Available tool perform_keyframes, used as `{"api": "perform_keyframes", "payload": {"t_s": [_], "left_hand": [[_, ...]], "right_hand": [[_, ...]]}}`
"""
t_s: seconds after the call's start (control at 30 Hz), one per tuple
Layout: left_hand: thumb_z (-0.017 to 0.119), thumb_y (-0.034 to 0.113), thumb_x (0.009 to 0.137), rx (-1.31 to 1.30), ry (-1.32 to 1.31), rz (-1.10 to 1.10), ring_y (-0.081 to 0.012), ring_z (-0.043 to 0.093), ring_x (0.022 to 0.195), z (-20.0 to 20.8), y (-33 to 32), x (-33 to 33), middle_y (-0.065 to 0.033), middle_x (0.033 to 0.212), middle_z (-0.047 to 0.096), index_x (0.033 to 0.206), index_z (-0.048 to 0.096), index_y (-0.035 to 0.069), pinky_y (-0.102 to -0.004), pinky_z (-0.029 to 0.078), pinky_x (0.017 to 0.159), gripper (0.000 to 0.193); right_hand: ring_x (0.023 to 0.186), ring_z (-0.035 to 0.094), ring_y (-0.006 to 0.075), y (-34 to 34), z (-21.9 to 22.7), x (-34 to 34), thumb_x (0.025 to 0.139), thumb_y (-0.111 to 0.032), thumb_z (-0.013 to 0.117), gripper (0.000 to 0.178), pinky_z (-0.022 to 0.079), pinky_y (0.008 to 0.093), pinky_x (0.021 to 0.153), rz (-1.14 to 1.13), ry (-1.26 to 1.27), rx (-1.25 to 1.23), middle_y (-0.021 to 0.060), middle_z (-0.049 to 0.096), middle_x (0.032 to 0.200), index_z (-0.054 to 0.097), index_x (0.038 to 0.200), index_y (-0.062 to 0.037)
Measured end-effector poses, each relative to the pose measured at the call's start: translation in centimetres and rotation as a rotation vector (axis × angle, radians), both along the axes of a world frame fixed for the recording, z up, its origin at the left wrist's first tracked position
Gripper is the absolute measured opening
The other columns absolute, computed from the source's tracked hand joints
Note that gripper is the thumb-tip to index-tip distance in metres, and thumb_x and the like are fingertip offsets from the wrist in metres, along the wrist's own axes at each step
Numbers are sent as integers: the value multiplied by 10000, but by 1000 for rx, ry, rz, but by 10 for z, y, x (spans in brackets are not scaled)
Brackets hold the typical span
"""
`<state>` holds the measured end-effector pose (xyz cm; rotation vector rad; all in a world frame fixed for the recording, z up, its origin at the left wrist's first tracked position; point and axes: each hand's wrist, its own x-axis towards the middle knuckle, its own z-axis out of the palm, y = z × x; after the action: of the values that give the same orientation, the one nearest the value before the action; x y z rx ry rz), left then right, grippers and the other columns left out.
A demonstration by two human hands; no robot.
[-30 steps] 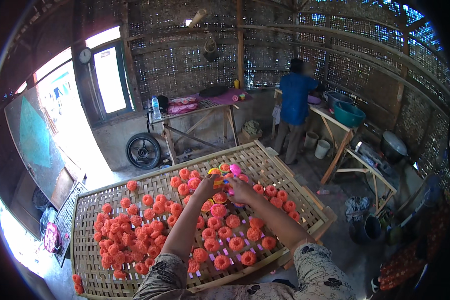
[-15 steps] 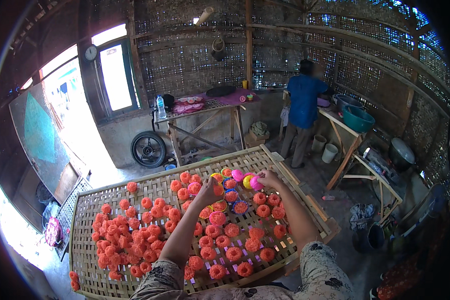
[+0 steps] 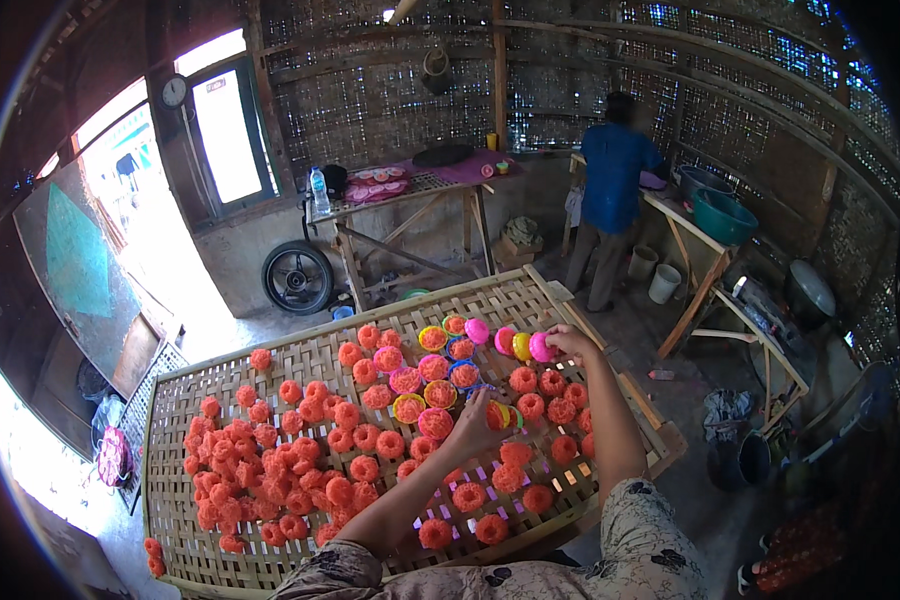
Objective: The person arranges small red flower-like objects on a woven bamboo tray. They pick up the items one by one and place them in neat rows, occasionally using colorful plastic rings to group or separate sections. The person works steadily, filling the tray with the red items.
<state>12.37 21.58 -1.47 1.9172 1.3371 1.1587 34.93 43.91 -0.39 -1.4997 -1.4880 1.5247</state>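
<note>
A wide woven bamboo tray point(image 3: 270, 365) lies below me, covered with several orange-red round pieces point(image 3: 270, 460). Some pieces near the far middle sit in small coloured cups point(image 3: 432, 338). My right hand point(image 3: 570, 343) reaches to the tray's far right and grips a short row of nested pink and yellow cups point(image 3: 522, 344). My left hand point(image 3: 478, 420) hovers over the middle of the tray and holds small yellow and red cups point(image 3: 502, 414) in its fingers.
A person in a blue shirt point(image 3: 610, 180) stands with their back to me at a bench with a green basin point(image 3: 725, 215). A wooden table point(image 3: 410, 190) with a bottle, a wheel point(image 3: 297, 277) and buckets point(image 3: 663, 283) stand beyond the tray.
My left hand has drawn back from the far edge toward the tray's middle. My right hand has moved right along the far edge with the stacked cups. The view has tilted slightly.
</note>
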Motion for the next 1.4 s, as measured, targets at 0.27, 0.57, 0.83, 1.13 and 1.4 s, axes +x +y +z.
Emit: {"api": "perform_keyframes", "payload": {"t_s": [0.27, 0.57, 0.83, 1.13, 1.4], "left_hand": [[801, 255, 741, 13, -7, -11, -302, 544, 1122, 19, -10, 8, -150, 1181, 539, 1179, 465, 82, -399, 442, 950, 579], [525, 403, 970, -556, -1038, -15, -149, 578, 989, 23, -3, -24, -48, 1118, 588, 1245, 466, 85, -289, 455, 753, 424], [471, 488, 970, -539, -1403, -173, -207, 603, 1050, 39, -28, -65, -129, 1191, 595, 1288, 446, 22, -291, 536, 906, 564], [478, 479, 967, -590, -1773, -232, -269, 572, 1146, 43, -63, -89, -175, 1215, 569, 1263, 446, -42, -350, 494, 1019, 599], [387, 344, 1023, -511, -1427, -133, -274, 552, 1184, 52, -96, -82, -206, 1296, 517, 1355, 352, -25, -367, 467, 1039, 498]], "right_hand": [[698, 659, 157, -11, 5, 28, 710, -85, 682, 341, 543, 298, 544, 69, -32, 131, 80, 664, 871, 639, 1041, -15], [819, 673, 203, 6, -4, 7, 711, -108, 657, 356, 538, 334, 742, -66, -39, 497, 103, 692, 903, 664, 1057, -26], [994, 642, 319, 1, -14, -54, 773, -284, 693, 372, 477, 416, 906, 24, -440, 604, 215, 664, 1035, 663, 1054, -41], [962, 618, 371, -17, -15, -58, 640, -233, 803, 678, 502, 442, 850, 86, -529, 889, 176, 633, 994, 511, 1242, -121], [934, 647, 191, -76, 53, -50, 835, -222, 747, 434, 548, 335, 775, 271, 595, 20, 68, 622, 1043, 524, 1170, -61]]}}
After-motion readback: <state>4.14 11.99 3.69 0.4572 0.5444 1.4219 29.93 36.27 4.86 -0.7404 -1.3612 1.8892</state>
